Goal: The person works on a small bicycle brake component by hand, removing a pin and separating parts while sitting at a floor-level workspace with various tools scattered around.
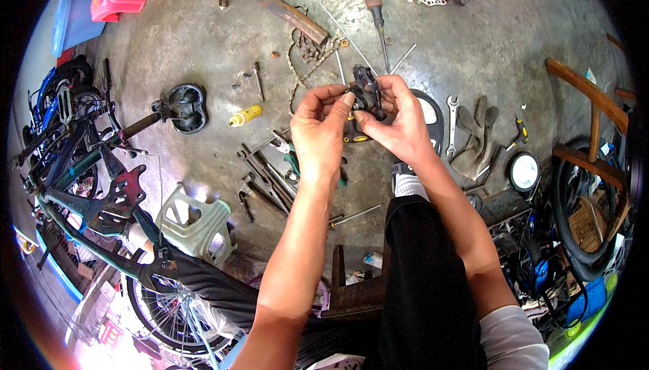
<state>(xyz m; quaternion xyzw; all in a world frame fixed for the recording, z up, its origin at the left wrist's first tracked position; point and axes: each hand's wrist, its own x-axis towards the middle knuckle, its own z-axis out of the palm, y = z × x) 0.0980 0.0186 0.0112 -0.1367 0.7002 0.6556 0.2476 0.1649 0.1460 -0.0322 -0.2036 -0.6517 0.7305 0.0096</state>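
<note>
Between my two hands is a small black bicycle part that looks like a derailleur (368,87). The fingers and thumb of my left hand (318,123) pinch its left side. My right hand (400,118) closes round its right side, with the thumb pressed to its lower part. My fingers hide some of the part. Just beyond it on the floor, a long screwdriver (372,6) points towards my hands. A loose bicycle chain (293,66) lies past my left hand. Under my hands a yellow-and-black tool handle (353,133) is partly covered.
A hammer (280,10) lies at the far side. Several tools (263,175) lie left of my forearm, near a yellow bottle (245,115). To the right are a wrench (452,127) and a glove (477,140). A bicycle frame (101,201) and a stool (199,221) stand left.
</note>
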